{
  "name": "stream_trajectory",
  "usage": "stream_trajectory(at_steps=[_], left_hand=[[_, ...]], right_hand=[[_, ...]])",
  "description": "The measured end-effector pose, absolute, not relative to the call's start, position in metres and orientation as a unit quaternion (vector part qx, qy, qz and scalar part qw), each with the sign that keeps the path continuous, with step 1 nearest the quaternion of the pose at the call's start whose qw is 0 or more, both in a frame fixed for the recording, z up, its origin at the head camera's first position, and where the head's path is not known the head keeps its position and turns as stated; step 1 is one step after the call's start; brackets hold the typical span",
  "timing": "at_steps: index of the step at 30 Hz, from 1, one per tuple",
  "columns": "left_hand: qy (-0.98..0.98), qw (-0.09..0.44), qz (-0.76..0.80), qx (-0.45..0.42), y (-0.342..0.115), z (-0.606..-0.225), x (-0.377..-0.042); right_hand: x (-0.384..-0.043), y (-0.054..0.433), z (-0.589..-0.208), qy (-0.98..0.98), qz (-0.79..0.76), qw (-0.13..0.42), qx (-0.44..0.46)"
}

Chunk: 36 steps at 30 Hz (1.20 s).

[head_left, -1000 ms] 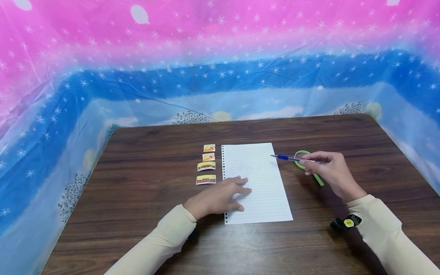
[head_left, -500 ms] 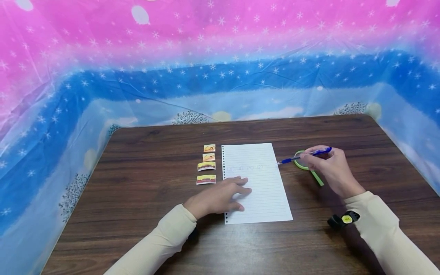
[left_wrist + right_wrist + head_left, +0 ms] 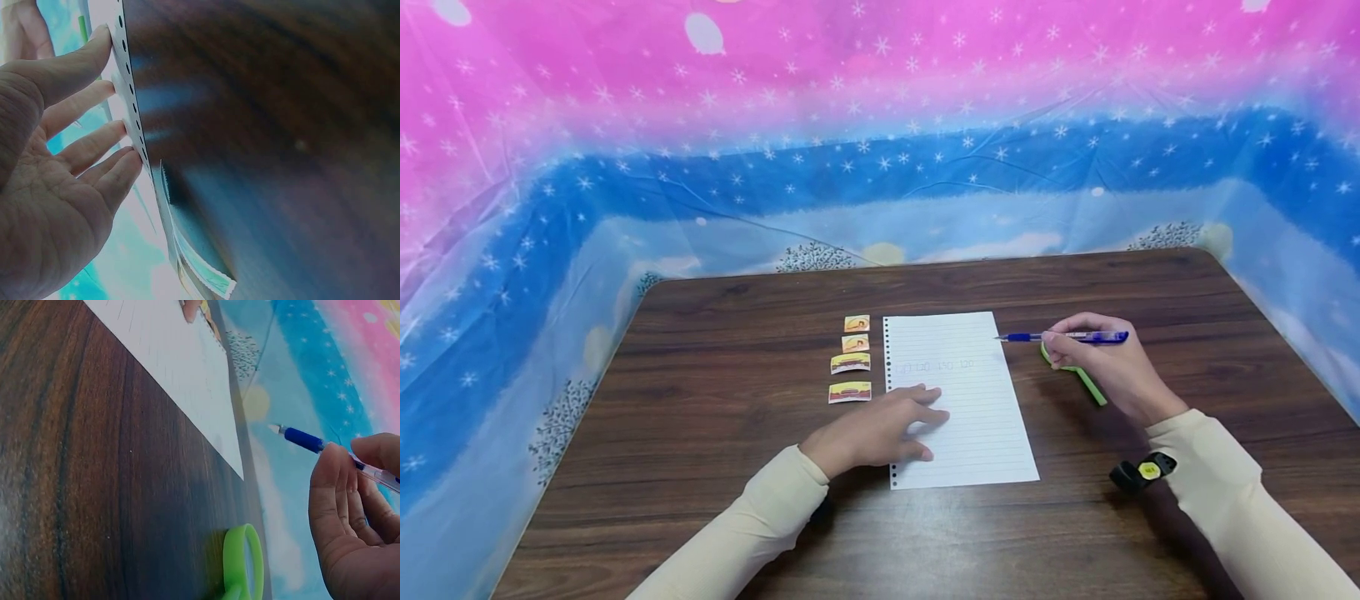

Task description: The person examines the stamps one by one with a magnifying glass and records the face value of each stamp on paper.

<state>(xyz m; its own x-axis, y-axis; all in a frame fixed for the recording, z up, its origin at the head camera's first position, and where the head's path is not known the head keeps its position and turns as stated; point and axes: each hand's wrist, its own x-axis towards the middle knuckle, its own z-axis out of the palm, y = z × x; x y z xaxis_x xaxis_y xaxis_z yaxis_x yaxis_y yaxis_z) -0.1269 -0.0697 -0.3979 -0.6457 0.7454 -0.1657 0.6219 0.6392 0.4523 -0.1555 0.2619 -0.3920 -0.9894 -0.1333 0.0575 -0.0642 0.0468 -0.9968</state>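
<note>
A lined sheet of paper (image 3: 970,433) with punched holes down its left side lies on the table, a row of handwritten numbers across it. My left hand (image 3: 880,425) rests on its lower left part, fingers spread and fairly straight, as the left wrist view also shows. Between thumb and fingers my right hand (image 3: 1101,367) pinches a blue pen (image 3: 1018,337), held above the table with its tip by the sheet's right edge. Under that hand lies a green magnifying glass (image 3: 1093,387), its ring partly hidden; the right wrist view shows the green rim (image 3: 236,562).
Several small yellow and orange picture cards (image 3: 850,392) stand in a column left of the sheet, some of them curled. The brown wooden table (image 3: 715,400) ends at a pink and blue snowflake cloth (image 3: 880,167) behind and at both sides.
My right hand has shifted a little to the left, and the pen has swung about in its fingers, now lying nearly level. The left hand and the sheet stay where they were.
</note>
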Motion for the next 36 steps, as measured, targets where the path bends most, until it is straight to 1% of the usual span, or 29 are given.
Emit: stream_trajectory(at_steps=[5, 12, 15, 20, 24, 27, 36], left_hand=[[0.888, 0.171, 0.181, 0.385, -0.070, -0.398, -0.127], [0.888, 0.170, 0.183, 0.386, -0.071, -0.399, -0.128], [0.887, 0.169, 0.185, 0.388, -0.071, -0.400, -0.128], [0.885, 0.171, 0.190, 0.389, -0.072, -0.401, -0.128], [0.886, 0.172, 0.186, 0.387, -0.072, -0.402, -0.128], [0.887, 0.170, 0.185, 0.387, -0.071, -0.402, -0.128], [0.885, 0.167, 0.185, 0.393, -0.071, -0.400, -0.130]], right_hand=[[-0.158, 0.260, -0.395, 0.726, -0.679, 0.046, -0.100], [-0.163, 0.253, -0.399, 0.749, -0.651, 0.030, -0.123], [-0.165, 0.250, -0.403, 0.743, -0.655, 0.040, -0.134], [-0.167, 0.245, -0.408, 0.778, -0.618, 0.041, -0.108], [-0.169, 0.241, -0.412, 0.780, -0.614, 0.038, -0.113], [-0.170, 0.239, -0.415, 0.774, -0.620, 0.047, -0.124], [-0.173, 0.229, -0.421, 0.772, -0.624, 0.082, -0.090]])
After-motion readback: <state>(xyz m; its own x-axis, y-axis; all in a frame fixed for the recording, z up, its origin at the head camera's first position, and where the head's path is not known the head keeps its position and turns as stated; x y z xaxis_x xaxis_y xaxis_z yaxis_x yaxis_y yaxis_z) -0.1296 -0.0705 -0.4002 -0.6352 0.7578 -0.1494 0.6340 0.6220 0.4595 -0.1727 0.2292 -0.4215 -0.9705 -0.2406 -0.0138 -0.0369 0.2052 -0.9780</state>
